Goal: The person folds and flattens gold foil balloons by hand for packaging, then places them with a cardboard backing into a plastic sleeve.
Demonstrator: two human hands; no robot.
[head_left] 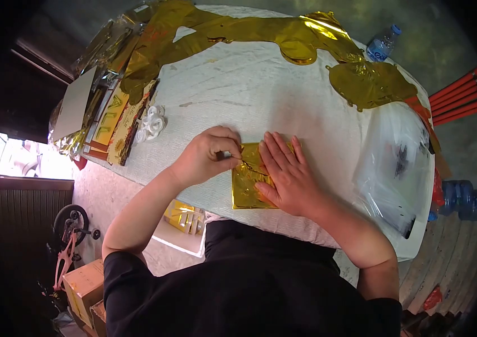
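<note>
A folded gold foil piece point(245, 194) lies on the white-covered table near its front edge. My left hand point(209, 155) is at its upper left corner, thumb and fingertips pinched on the foil's edge. Flat across its right side rests my right hand point(286, 173), fingers stretched out and pointing away from me. Wrinkles run through the foil between the two hands. To the left is a small heap of white ribbon rolls point(151, 122).
Gold foil sheets point(249, 29) stretch along the table's far edge, with a round-ended piece point(370, 84) at the right. Clear plastic bags point(390, 163) lie at the right edge. Printed packets point(109, 121) are stacked at the left. A water bottle point(382, 45) stands at the far right.
</note>
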